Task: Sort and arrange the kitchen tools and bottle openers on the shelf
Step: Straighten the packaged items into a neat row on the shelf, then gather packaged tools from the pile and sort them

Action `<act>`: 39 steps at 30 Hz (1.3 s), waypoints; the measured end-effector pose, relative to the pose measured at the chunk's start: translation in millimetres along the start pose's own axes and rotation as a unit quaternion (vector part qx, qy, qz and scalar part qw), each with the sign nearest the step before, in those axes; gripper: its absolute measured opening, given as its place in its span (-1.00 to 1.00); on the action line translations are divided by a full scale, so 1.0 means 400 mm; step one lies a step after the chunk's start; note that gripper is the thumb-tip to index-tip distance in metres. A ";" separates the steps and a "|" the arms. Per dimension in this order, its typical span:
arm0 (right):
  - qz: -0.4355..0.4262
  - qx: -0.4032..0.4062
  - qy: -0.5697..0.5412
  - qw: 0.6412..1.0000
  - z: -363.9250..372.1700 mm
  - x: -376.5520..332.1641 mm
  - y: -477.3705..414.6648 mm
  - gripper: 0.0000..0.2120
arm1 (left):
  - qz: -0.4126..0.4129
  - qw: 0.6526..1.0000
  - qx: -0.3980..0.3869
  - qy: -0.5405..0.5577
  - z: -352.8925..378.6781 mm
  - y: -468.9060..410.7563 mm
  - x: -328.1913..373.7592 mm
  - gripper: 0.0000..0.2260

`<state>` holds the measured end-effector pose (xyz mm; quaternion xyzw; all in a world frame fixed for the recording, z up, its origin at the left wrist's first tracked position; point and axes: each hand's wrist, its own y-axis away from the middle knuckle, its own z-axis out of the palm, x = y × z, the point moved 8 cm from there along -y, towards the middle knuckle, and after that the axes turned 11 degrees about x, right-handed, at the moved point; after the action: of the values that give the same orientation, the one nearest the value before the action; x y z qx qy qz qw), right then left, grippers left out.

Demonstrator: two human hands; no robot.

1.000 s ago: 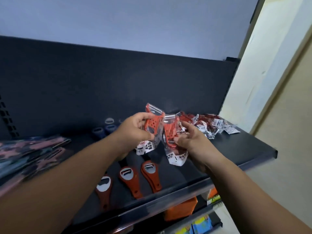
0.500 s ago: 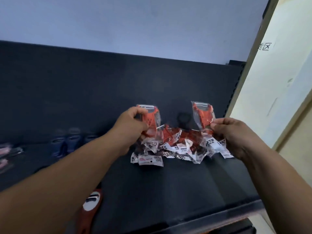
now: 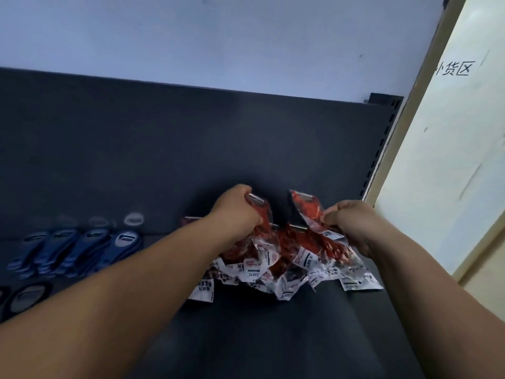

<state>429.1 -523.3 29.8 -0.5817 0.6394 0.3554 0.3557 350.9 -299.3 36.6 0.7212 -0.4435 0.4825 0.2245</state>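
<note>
holding one red packet (image 3: 261,214) in the left hand (image 3: 236,212) and a second packet (image 3: 307,209) in the right hand (image 3: 352,222), the person works over the pile (image 3: 287,261) of bagged red tools at the back right of the shelf (image 3: 273,337). the left fingers are curled round the top of their packet; the right thumb and fingers pinch the lower edge of theirs, which stands up, tilted. both packets sit just above the pile, and whether they touch it cannot be told. the sorting looks partly done: the blue openers (image 3: 82,247) lie in a neat overlapping row to the left, well apart from the pile, with a black opener (image 3: 26,296) nearer the front at far left. the red packets are a loose heap, labels pointing every way, so lining them up seems to be the main work left. the shelf is dark and matt, backed by a dark panel (image 3: 191,146). above it is a pale wall (image 3: 218,36), and at right a cream board (image 3: 451,160) bearing printed characters.
</note>
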 end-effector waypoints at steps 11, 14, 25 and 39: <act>-0.196 0.037 0.307 0.931 0.081 0.003 -0.007 -0.66 | 0.137 0.913 -0.003 -0.384 0.074 0.011 -0.032 -0.67; -0.237 0.012 0.340 0.910 0.120 0.020 0.000 -0.65 | 0.139 0.893 -0.056 -0.425 0.093 0.016 -0.049 -0.58; -0.303 0.031 0.312 0.900 0.135 -0.062 0.076 -0.61 | 0.177 0.906 -0.005 -0.384 0.009 0.047 -0.016 -0.51; -0.474 -0.065 0.295 0.827 0.476 -0.291 0.472 -0.51 | 0.160 0.866 0.120 -0.459 -0.487 0.209 -0.179 -0.47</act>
<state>257.1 -287.4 44.2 -0.9120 0.3352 -0.0043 0.2365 172.5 -164.9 48.1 0.8015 -0.5445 0.1764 -0.1731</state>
